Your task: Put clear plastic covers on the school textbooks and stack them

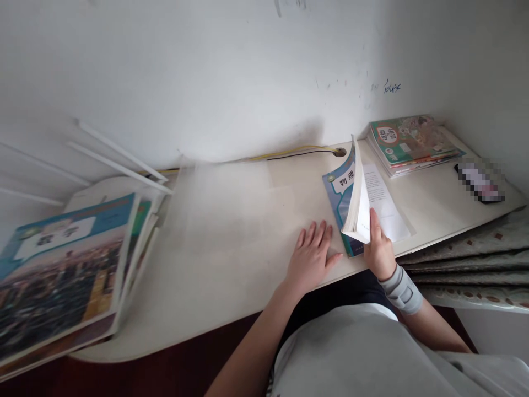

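A blue-covered book (339,190) lies near the table's front edge, its pages lifted partway and curving upward. My right hand (379,251), with a grey wrist wrap (400,289), grips the lower edge of the lifted pages, thumb or finger along them. A printed white page (386,207) lies flat to the right of the raised pages. My left hand (313,256) rests flat on the white table (231,264), left of the book, fingers spread and holding nothing.
Stacked books (407,143) stand at the back right, beside a phone (479,182) with a blurred-out screen. More books (70,259) are piled at the left near white bars (119,165). Cables (289,153) run along the wall to a hole (339,152). Patterned fabric (475,264) hangs at right.
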`<state>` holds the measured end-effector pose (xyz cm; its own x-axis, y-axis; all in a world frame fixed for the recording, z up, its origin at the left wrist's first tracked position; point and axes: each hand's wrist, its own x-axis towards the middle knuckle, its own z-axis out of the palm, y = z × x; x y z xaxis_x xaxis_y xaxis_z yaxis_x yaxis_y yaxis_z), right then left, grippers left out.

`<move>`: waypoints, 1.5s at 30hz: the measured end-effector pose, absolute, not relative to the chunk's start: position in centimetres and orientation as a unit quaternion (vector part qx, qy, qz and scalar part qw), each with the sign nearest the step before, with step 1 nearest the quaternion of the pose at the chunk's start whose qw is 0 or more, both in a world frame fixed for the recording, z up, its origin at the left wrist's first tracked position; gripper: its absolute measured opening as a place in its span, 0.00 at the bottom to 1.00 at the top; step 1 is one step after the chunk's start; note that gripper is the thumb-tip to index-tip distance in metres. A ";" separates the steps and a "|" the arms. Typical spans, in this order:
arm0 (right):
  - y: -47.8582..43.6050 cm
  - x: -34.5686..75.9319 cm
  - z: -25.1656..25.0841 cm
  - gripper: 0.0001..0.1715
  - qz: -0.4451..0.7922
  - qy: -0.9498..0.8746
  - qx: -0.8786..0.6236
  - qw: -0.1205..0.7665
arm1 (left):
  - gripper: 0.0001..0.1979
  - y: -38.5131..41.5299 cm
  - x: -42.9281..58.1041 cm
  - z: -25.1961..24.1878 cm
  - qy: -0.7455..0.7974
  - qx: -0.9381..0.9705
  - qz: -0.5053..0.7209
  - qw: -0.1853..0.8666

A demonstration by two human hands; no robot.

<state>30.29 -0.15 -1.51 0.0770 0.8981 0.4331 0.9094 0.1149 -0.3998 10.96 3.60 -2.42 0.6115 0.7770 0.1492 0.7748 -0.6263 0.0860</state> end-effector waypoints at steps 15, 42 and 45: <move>0.2 30.7 -1.3 0.45 0.097 -0.650 -0.678 0.330 | 0.46 2.3 14.0 -2.9 0.421 0.893 0.151 0.043; -0.7 39.4 -1.5 0.40 -0.033 -0.528 -0.758 0.382 | 0.31 2.3 13.8 -2.1 0.403 0.910 0.102 0.004; -0.9 41.1 -1.6 0.31 -0.062 -0.604 -0.725 0.325 | 0.33 2.4 13.6 -2.2 0.405 0.908 0.106 0.010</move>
<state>41.13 -0.89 -1.64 0.2635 0.8356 0.4821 0.9159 -0.0598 -0.3969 13.56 2.37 -2.20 0.6495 0.7375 0.1850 0.7331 -0.6720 0.1050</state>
